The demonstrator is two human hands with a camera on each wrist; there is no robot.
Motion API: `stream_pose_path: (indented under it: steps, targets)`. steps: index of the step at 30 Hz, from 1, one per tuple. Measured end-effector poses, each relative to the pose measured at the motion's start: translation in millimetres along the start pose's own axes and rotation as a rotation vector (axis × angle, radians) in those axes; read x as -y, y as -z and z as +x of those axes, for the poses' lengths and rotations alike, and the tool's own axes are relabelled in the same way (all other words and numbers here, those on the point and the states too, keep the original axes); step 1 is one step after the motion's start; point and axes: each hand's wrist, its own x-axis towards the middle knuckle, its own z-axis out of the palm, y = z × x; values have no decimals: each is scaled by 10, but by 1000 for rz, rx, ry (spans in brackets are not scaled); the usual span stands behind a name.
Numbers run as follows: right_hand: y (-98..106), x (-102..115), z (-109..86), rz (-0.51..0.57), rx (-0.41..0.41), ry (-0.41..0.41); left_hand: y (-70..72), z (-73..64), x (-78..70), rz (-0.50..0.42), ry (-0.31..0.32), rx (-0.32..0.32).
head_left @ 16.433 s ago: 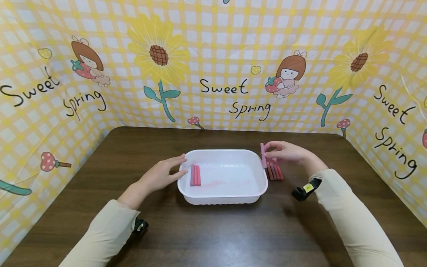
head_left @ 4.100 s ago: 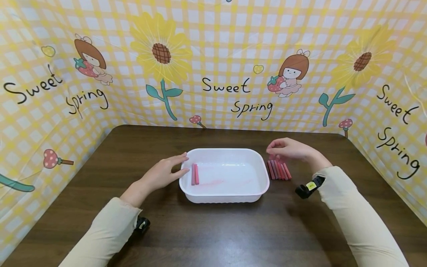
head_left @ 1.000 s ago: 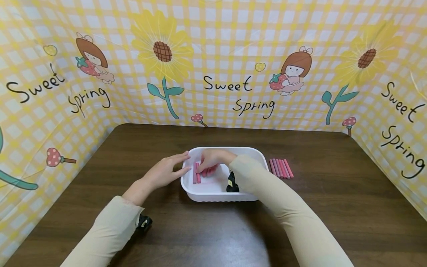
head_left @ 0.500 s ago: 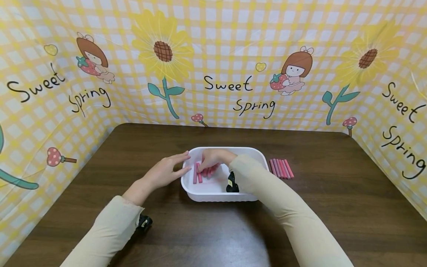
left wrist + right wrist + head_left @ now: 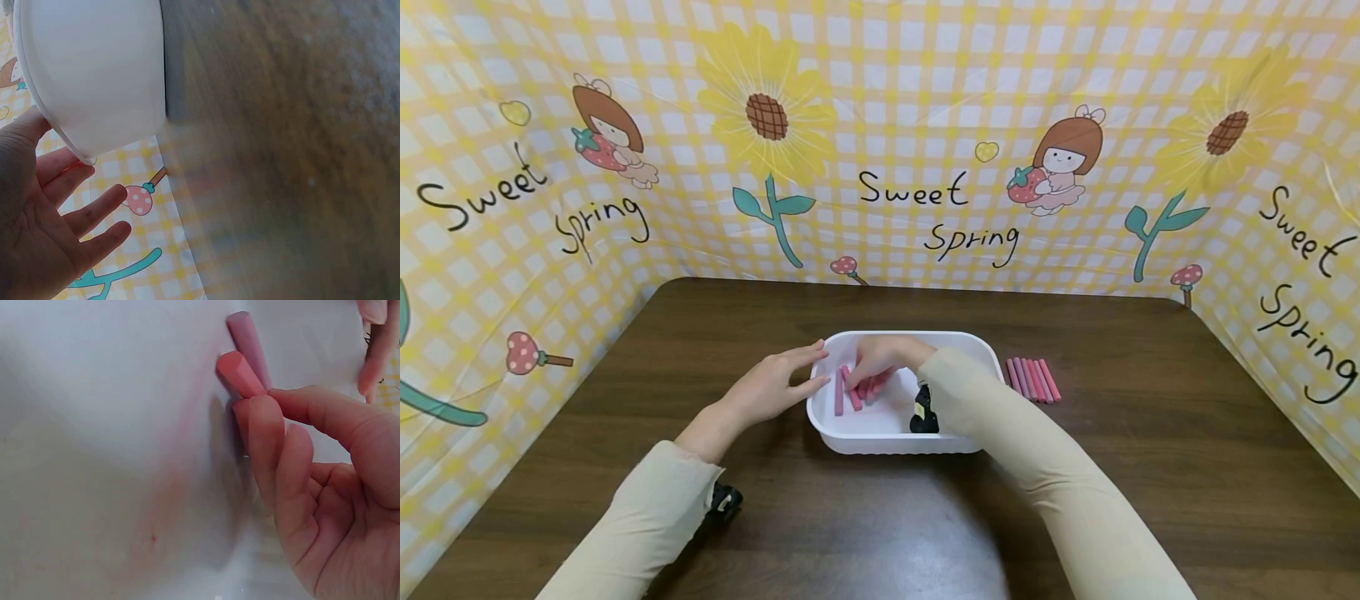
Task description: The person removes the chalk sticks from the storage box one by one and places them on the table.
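My right hand [image 5: 878, 367] reaches down into a white plastic tray [image 5: 917, 435] and pinches a bright pink chalk stick [image 5: 240, 372] between thumb and fingertips. The stick [image 5: 856, 402] slants, its upper end close to a mauve chalk stick [image 5: 838, 393], which lies by the tray's left wall. In the right wrist view the mauve stick [image 5: 247, 340] is just behind the held one; fingers cover part of both. My left hand [image 5: 44, 219] touches the tray's left rim, fingers apart and mostly straight. On the table right of the tray lies a row of several pink and mauve chalk sticks [image 5: 1033, 380].
The brown wooden table [image 5: 850, 533] holds the tray near its middle. Pink smears [image 5: 169, 481] mark the tray floor. A yellow checked cloth [image 5: 910, 108] with printed flowers stands around the table's back and sides.
Since 16.4 s ago, the sticks in the tray went from three to two and the outside row grew. My right hand moved left into the tray; the pink stick has just swung to a slant.
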Motion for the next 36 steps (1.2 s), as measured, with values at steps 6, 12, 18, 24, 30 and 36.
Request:
stream_pose_path:
  steps: [6, 12, 18, 24, 30, 36]
  targets:
    - [57, -28, -51, -15, 8, 20, 2, -5, -6, -5, -2, -2]
    - [131, -59, -138, 4, -8, 34, -6, -8, 2, -7, 0, 1]
    - [209, -109, -222, 29, -16, 46, -9, -6, 14, -11, 8, 7]
    - [286, -168, -331, 76, -21, 70, -10, 3, 20, -14, 6, 7]
    - [350, -220, -459, 97, -26, 91, -7, 6, 14, -9, 0, 0]
    - [402, -277, -583, 98, -55, 105, -13, 5, 17, -7, -12, -5]
